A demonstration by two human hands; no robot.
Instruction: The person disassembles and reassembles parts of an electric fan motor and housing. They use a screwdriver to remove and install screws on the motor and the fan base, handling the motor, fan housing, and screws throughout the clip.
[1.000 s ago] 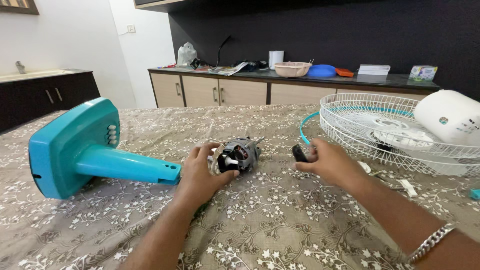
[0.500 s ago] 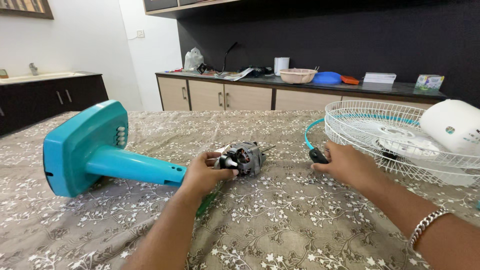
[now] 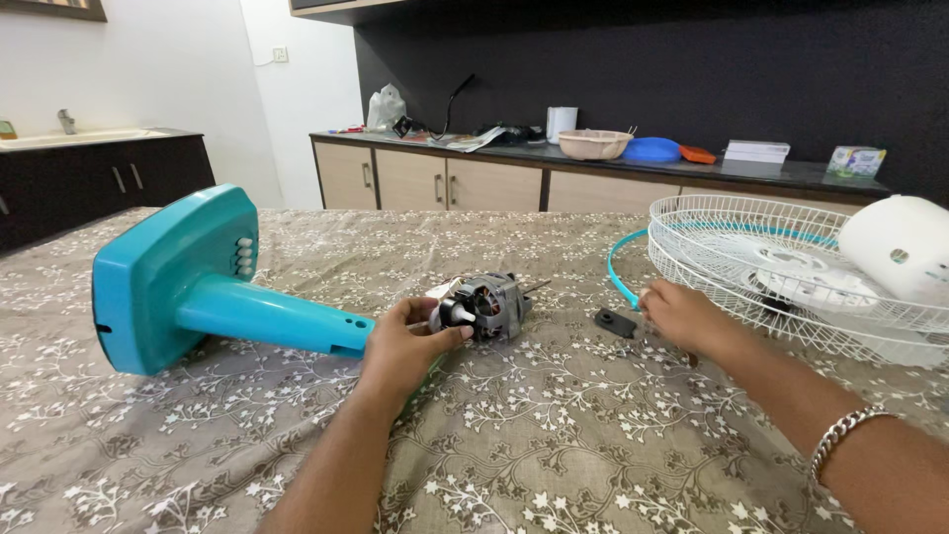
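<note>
My left hand (image 3: 403, 344) grips the rear end of a grey fan motor (image 3: 489, 303) that lies on the floral tablecloth (image 3: 554, 435), its shaft pointing right. The motor sits at the end of a teal fan stand (image 3: 188, 282) lying on its side to the left. My right hand (image 3: 680, 314) rests on the cloth with loosely curled fingers and holds nothing. A small black part (image 3: 615, 322) lies just left of its fingertips. A teal ring (image 3: 617, 275) and a white wire fan guard (image 3: 791, 259) are right behind that hand.
A white rounded motor cover (image 3: 905, 247) sits on the fan guard at the far right. Behind the table runs a dark counter (image 3: 593, 163) with a bowl, a blue dish, bags and boxes. A sink counter (image 3: 89, 138) stands at the left wall.
My right hand carried the small black part to the right and set it on the cloth, then let go. My left hand stayed on the motor.
</note>
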